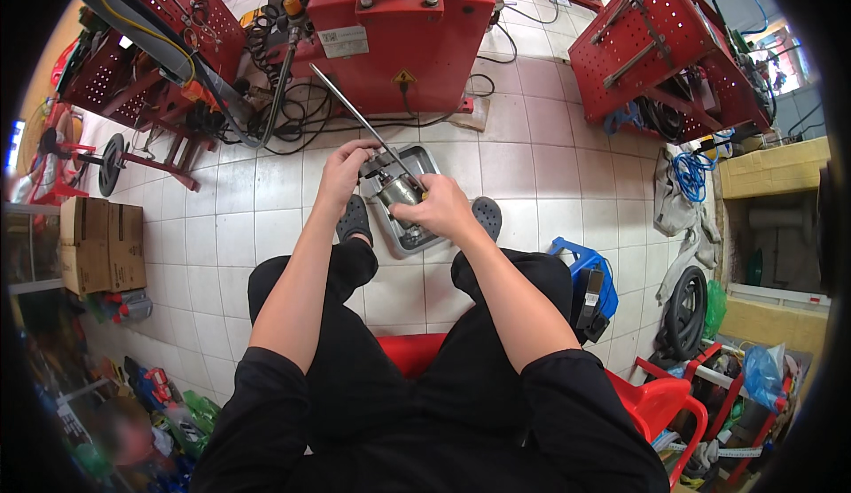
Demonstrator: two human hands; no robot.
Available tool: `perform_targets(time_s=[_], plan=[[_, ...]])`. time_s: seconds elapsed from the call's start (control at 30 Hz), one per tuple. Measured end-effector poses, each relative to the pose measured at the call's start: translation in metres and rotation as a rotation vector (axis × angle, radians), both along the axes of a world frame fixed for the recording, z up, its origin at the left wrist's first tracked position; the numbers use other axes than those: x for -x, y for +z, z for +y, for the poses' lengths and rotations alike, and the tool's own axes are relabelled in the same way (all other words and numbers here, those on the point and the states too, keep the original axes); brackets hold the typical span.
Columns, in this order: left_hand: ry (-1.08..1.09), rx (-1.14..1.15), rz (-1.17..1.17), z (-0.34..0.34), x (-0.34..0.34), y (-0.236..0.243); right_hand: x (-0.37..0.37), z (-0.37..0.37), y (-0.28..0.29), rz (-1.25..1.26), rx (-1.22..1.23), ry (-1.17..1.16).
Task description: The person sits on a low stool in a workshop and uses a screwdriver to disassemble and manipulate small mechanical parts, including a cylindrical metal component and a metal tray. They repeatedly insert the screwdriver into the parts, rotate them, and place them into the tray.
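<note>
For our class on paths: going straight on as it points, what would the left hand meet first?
The left hand would probably meet the long metal rod slanting just beyond its fingers, though depth is unclear.

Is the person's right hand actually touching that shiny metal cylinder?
Touching. The head view shows the right hand against the metal cylinder, its thumb lying across the metal with no gap visible.

head fisheye | from above | faces down | near left hand (pixel 342 174), right hand (pixel 443 207)
</note>
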State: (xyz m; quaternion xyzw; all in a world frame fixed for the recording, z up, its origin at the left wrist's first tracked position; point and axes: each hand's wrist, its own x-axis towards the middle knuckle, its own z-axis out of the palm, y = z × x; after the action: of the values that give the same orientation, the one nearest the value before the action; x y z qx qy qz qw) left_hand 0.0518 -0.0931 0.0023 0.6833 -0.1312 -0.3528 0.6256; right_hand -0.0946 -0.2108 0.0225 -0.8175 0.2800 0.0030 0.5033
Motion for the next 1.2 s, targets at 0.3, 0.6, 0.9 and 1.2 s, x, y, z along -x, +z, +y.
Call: perform_targets(time_s=[0.3,0.6,0.9,1.2], plan=[[0.053,0.457,0.157,-0.001,-0.001,-0.005,-0.001,0.013,-0.009,-0.271,0.279,-0.091],[0.022,0.385,0.036,0.0,-0.005,-0.011,0.0,0.015,-0.01,-0.394,0.405,-0.115],[-0.063,0.259,0.064,-0.001,0.002,-0.004,0.0,0.015,-0.007,-0.419,0.392,-0.151],[-0.008,0.538,-0.096,-0.004,0.009,-0.004,-0.003,0.011,-0.004,-0.382,0.02,-0.265]])
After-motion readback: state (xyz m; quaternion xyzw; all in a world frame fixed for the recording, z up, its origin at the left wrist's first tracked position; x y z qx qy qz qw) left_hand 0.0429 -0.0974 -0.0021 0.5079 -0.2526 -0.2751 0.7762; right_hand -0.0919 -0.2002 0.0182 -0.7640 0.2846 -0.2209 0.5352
